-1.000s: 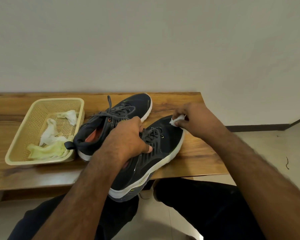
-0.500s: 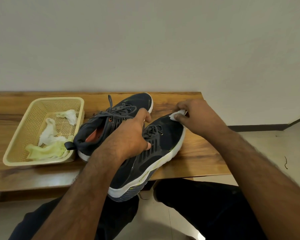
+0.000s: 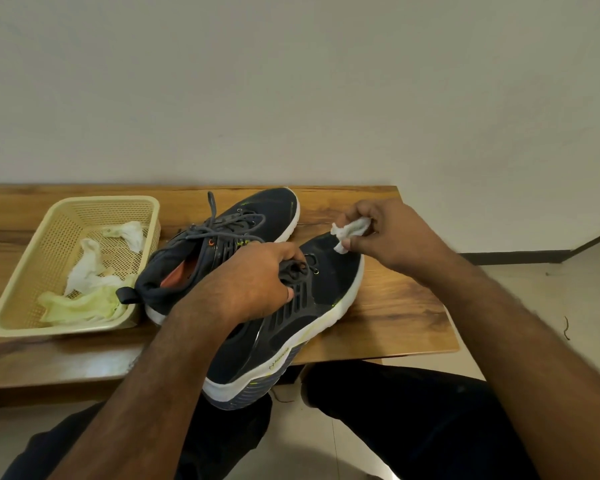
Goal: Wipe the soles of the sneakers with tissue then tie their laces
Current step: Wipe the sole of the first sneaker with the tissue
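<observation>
Two dark navy sneakers with white soles lie on the wooden bench (image 3: 406, 306). The nearer sneaker (image 3: 329, 282) is tilted, its heel hanging off the front edge toward me. My left hand (image 3: 246, 285) grips it at the tongue and laces. A crumpled white tissue (image 3: 349, 232) is pinched in my right hand (image 3: 392, 237), just above the toe of that sneaker. The far sneaker (image 3: 236, 233) rests behind, its grey laces loose.
A cream plastic basket (image 3: 21, 271) at the bench's left holds several used tissues, white and pale green. A plain wall stands behind the bench. My knees in dark trousers sit below the front edge, over a tiled floor.
My right hand has lifted the tissue off the toe edge of the near sneaker and drawn it slightly right. My left hand shifted its grip further up the laces.
</observation>
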